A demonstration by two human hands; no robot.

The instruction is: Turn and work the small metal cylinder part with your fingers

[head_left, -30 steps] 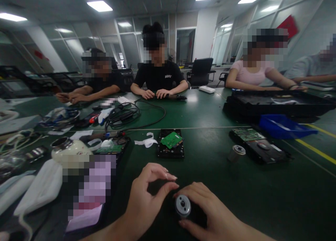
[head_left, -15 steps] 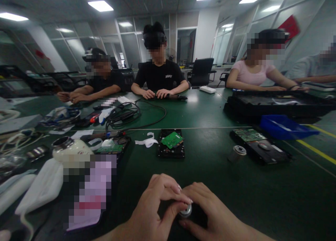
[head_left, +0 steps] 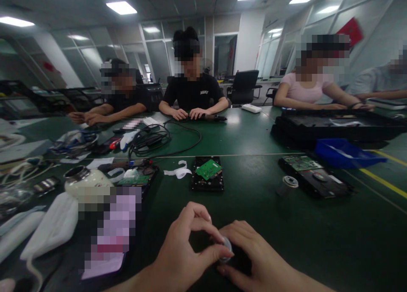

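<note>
Near the front of the table I have a small round silver metal part [head_left: 226, 250], mostly covered by my fingers. My left hand [head_left: 187, 245] pinches its rim between thumb and index finger, the other fingers curled above. Around its right side curves my right hand [head_left: 251, 249], with the thumb low beside the part and the fingers behind it. The lower portion of the part is hidden in the right hand's grip. Further off to the right stands a small metal cylinder [head_left: 288, 186] with a silver top, touched by neither hand.
Ahead lies a hard drive [head_left: 208, 186] with a green circuit board [head_left: 208, 169] on it. Another hard drive [head_left: 327, 181] is right, near a blue bin [head_left: 343, 154]. Left are a purple-screened phone [head_left: 114, 232], a cream jar [head_left: 84, 183] and cables. Several people sit opposite.
My left thumb and index finger have shifted from across the top of the metal part to its edges, exposing more of its face, which looks more tilted. My right hand stays nearly still.
</note>
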